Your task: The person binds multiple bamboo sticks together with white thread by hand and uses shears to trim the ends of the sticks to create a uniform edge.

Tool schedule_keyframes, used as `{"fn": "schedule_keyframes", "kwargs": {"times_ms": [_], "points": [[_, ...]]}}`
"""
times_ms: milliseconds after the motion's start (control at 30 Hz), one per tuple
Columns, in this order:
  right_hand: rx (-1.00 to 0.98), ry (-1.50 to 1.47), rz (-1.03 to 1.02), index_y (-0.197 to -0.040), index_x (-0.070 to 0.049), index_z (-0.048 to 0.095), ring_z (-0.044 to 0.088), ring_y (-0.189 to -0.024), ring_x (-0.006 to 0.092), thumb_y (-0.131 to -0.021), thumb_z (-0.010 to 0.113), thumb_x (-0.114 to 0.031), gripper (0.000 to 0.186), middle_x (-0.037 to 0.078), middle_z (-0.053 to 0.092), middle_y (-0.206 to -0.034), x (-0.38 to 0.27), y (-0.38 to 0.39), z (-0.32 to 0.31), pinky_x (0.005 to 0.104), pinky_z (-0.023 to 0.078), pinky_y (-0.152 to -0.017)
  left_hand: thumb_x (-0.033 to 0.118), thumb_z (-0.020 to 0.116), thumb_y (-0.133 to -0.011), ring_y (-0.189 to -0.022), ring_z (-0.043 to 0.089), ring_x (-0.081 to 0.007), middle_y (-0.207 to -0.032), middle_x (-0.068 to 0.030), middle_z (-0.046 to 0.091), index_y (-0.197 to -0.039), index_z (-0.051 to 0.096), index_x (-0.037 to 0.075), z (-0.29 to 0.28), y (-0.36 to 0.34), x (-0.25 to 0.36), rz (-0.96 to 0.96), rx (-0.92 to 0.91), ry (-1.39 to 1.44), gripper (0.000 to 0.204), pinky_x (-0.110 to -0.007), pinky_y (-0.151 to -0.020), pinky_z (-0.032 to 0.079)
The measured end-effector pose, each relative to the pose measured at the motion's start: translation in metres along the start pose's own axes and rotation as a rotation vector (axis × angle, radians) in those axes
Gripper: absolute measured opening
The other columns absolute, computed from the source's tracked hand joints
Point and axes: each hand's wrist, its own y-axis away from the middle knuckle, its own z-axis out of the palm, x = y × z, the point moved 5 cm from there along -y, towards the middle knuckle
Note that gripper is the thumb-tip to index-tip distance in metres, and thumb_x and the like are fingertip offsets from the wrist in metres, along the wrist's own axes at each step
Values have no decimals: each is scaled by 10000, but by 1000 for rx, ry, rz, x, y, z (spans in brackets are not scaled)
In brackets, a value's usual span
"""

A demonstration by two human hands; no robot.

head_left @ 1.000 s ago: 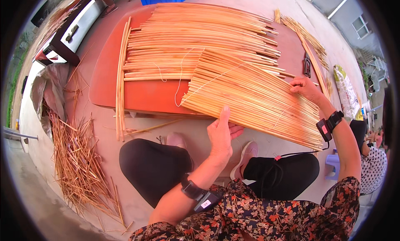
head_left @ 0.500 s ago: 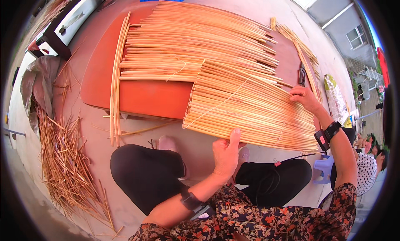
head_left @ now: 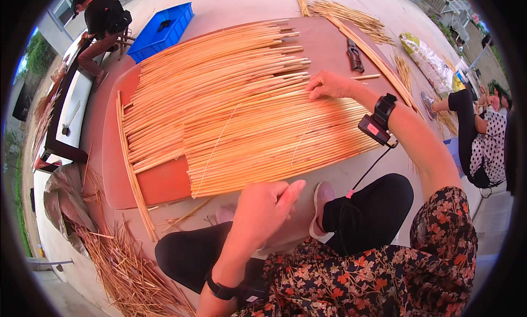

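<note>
While the right hand presses flat, fingers spread and grasping nothing, on the mat of reed stalks, the left hand hovers loosely curled and empty off the near edge. Stalks cover the orange board; shears lie near its far right corner.

Your left hand has lifted off the near edge of the reed bundle and now hovers toward 6 o'clock, fingers loosely curled. Your right hand has slid toward 12 o'clock, resting on the reeds' far side.
</note>
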Motion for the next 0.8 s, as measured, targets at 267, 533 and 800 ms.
{"fn": "schedule_keyframes", "kwargs": {"times_ms": [267, 533, 800], "points": [[-15, 47, -91, -998, -20, 720, 599, -724, 136, -787, 708, -88, 223, 65, 685, -807, -5, -10, 10, 299, 485, -670, 304, 574, -923, -1214, 483, -322, -1271, -183, 534, -1277, 503, 28, 41, -157, 8, 685, 344, -752, 454, -462, -1018, 361], [289, 171, -132, -1078, -18, 677, 636, -932, 287, -823, 664, -175, 300, 149, 682, -993, 1, 30, 2, 376, 497, -811, 534, 476, -937, -1447, 213, -349, -1549, -199, 264, -1502, 293, 77, 66, -168, -1, 615, 222, -1080, 750, -518, -1168, 123], [488, 569, -289, -1346, 16, 443, 423, -1304, 329, -779, 705, -454, 782, 173, 495, -1355, -57, 190, 67, 433, 333, -1082, 510, 492, -937, -1432, 208, -399, -1547, -208, 254, -1491, 326, 97, 63, -167, -4, 641, 207, -1152, 711, -576, -1142, 133]]}}
